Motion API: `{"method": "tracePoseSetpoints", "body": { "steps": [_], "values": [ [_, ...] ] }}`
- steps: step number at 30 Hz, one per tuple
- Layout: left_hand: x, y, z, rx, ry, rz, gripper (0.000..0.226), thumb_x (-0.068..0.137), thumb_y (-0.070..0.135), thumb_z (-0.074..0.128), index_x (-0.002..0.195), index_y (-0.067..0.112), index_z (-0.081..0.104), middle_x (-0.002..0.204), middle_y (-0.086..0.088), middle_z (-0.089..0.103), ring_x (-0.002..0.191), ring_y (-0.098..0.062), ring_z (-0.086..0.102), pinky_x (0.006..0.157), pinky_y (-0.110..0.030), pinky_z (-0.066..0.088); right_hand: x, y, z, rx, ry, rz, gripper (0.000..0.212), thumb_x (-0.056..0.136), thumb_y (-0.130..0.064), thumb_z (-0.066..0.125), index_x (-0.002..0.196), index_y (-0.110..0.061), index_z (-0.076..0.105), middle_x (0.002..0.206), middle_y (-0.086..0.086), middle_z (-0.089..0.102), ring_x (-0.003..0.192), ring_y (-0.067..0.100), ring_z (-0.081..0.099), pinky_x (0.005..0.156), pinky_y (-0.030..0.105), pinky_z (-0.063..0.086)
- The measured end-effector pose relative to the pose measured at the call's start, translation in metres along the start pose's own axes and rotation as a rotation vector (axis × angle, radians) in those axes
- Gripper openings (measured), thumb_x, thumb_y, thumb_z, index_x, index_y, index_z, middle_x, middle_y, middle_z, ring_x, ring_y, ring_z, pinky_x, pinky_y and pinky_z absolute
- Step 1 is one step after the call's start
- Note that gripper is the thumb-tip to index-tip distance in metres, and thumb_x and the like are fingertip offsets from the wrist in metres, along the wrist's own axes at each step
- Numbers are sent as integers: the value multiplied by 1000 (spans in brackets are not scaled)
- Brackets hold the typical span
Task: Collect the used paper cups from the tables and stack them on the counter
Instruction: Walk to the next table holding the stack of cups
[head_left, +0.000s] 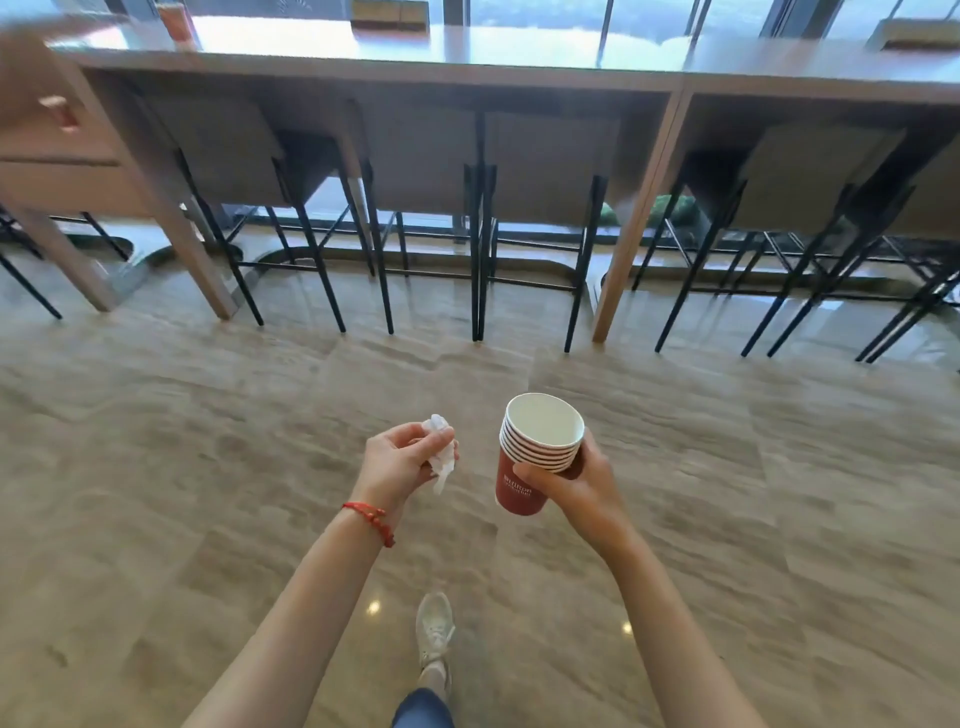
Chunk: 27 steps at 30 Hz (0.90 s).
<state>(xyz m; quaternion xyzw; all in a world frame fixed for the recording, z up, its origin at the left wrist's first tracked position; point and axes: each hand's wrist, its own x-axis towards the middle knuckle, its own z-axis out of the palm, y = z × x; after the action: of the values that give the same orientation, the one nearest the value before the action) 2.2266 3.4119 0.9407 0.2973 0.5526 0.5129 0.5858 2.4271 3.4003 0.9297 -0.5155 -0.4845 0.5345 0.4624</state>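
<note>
My right hand (582, 491) grips a stack of several red paper cups (535, 452), nested with white insides, held upright over the floor. A crumpled white tissue (441, 452) is pinched in the fingers of my left hand (400, 460), just left of the cups. A long wooden counter (467, 57) runs along the windows ahead. One more red cup (175, 21) stands on it at the far left, blurred. Another small red cup (62, 111) sits on a table at the left edge.
Several bar stools (540, 171) with black legs are tucked under the counter. A wooden table (52, 150) juts in from the left. Wooden boxes (389, 15) rest on the counter top. Polished stone floor (208, 441) lies between me and the stools; my shoe (435, 626) is below.
</note>
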Motion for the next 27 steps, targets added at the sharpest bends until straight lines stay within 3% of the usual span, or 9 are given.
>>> {"method": "tracePoseSetpoints", "body": {
  "steps": [16, 21, 25, 27],
  "values": [
    [246, 115, -46, -78, 114, 26, 9, 80, 1, 65, 71, 2, 63, 57, -4, 67, 52, -13, 64, 54, -20, 54, 277, -35, 102, -42, -105, -25, 65, 66, -9, 83, 122, -20, 52, 107, -4, 67, 97, 7, 65, 80, 24, 53],
    [308, 132, -51, -94, 163, 13, 9, 80, 0, 65, 71, 3, 63, 56, -4, 67, 51, -13, 64, 52, -19, 53, 352, -36, 120, -65, -169, -10, 63, 66, -6, 83, 122, -15, 54, 108, -1, 68, 100, 12, 64, 85, 29, 53],
    [364, 145, -52, -112, 223, 31, 10, 79, 2, 67, 70, 5, 64, 58, -4, 68, 54, -13, 65, 54, -20, 54, 421, -41, 130, -79, -236, -30, 62, 68, -4, 81, 122, -14, 52, 108, -3, 66, 95, 2, 64, 77, 16, 51],
    [392, 153, -47, -135, 252, 41, 11, 79, 2, 67, 69, 5, 64, 58, -5, 68, 53, -13, 64, 53, -19, 54, 457, -45, 133, -75, -270, -38, 61, 69, -3, 80, 121, -17, 52, 110, 0, 66, 97, 3, 63, 78, 17, 51]
  ]
}}
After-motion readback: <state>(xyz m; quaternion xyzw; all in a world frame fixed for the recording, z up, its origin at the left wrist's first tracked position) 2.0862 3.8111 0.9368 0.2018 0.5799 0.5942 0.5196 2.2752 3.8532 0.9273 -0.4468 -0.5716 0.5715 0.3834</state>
